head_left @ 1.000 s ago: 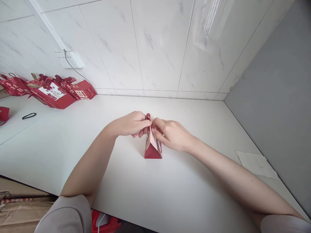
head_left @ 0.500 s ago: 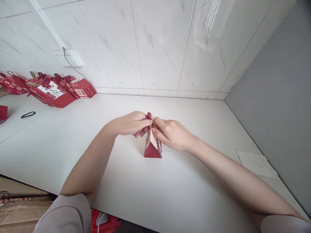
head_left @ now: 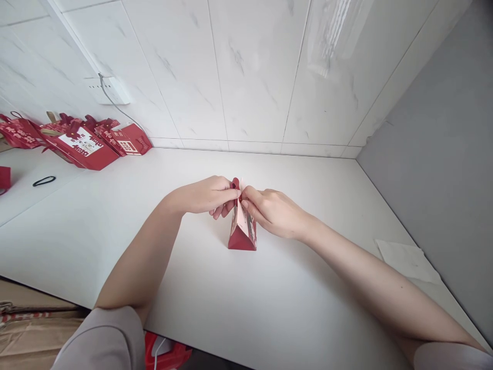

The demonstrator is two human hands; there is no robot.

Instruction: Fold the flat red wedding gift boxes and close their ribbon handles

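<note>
A small red gift box [head_left: 242, 240] with sloping printed sides stands upright on the white table, its triangular end towards me. Dark red ribbon [head_left: 235, 183] loops up at its top. From the left, my left hand [head_left: 215, 195] pinches the ribbon and the top edge between thumb and fingers. My right hand [head_left: 271, 210] pinches the same top from the other side, thumb and forefinger closed near the ribbon. The fingertips of both hands nearly meet there and hide just what each one grips.
Several red gift boxes with ribbons [head_left: 88, 149] stand at the back left by the tiled wall. A black elastic loop [head_left: 44, 181] lies near them. A white sheet [head_left: 406, 259] lies at the right by a grey panel. A red object [head_left: 169, 353] shows below the table's front edge.
Almost nothing differs. My right fingers have shifted very slightly at the box's top; the box stands in the same place.
</note>
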